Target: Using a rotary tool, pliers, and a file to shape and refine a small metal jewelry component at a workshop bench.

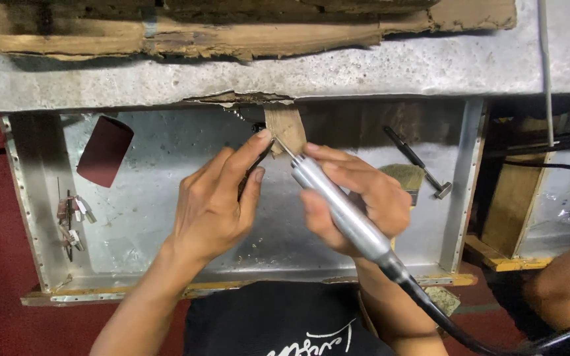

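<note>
Right now right hand (357, 204) clasps silver rotary handpiece (341, 211); left hand (216, 204) pinches dark bit (253, 173)

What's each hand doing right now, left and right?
Left hand: fingers pinched on a small dark piece, details hidden.
Right hand: closed around the silver rotary handpiece, tip at the piece.

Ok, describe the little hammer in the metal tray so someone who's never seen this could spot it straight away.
Start at the shallow metal tray under the concrete ledge and go to its right end, past the right hand holding the silver rotary tool. The hammer lies there slanted, beside a brush. It alone has a thin dark handle ending in a small metal head.
</note>
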